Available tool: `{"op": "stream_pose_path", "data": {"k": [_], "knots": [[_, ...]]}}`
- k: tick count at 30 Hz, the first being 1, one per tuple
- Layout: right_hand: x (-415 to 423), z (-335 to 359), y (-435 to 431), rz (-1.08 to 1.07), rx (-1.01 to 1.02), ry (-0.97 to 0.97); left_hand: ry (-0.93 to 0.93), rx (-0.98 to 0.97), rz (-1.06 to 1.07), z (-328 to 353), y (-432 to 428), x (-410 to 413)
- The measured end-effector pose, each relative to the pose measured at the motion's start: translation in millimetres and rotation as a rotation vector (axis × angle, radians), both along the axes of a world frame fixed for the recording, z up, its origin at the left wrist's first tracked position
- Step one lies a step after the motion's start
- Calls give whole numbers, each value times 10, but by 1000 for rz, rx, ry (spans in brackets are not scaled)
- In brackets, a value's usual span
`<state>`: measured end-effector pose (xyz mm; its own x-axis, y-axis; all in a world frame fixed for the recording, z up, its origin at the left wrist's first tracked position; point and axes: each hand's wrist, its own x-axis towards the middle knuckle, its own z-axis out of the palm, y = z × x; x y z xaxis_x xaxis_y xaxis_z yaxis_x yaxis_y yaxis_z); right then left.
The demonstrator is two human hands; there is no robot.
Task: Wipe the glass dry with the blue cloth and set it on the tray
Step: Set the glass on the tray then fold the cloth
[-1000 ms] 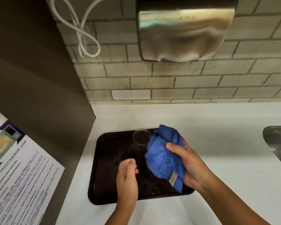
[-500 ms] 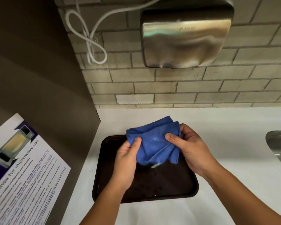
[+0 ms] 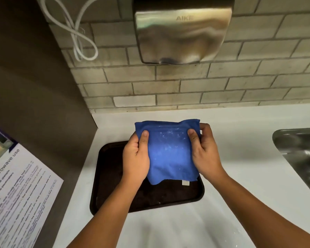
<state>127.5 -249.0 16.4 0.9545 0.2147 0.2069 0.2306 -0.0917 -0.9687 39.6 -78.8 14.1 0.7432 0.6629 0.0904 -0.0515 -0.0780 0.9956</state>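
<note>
The blue cloth (image 3: 170, 153) is held spread flat above the dark brown tray (image 3: 150, 199), which lies on the white counter. My left hand (image 3: 137, 158) grips the cloth's left edge with the thumb on top. My right hand (image 3: 203, 153) grips its right edge the same way. A small white tag hangs at the cloth's lower right corner. The glass is hidden behind the cloth and cannot be seen.
A steel hand dryer (image 3: 183, 31) hangs on the tiled wall above, with a looped white cable (image 3: 79, 38) to its left. A steel sink (image 3: 301, 158) lies at the right. A brown side panel with a microwave notice (image 3: 13, 190) stands at the left.
The glass stood in view on the tray one second ago; the cloth now covers that spot. My left hand took hold of the cloth, and both hands pulled it out flat.
</note>
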Motion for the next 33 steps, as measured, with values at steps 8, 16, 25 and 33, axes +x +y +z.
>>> {"op": "stream_pose_path", "data": {"k": [8,16,25,33], "knots": [[214,-585,-803,-145,-304,26,313,24,-198,-612,-577,250],[644,-1027,-1744,-137,-742,128,606,188,-402,-1004,-1365,770],[979,-1371,-2233,-160,-1002,173,752,400,-463,-1207,-1610,1060],[789,-1570,-2093,-41,-1147,-412,650,904,-831,-1227,-2037,977]]}}
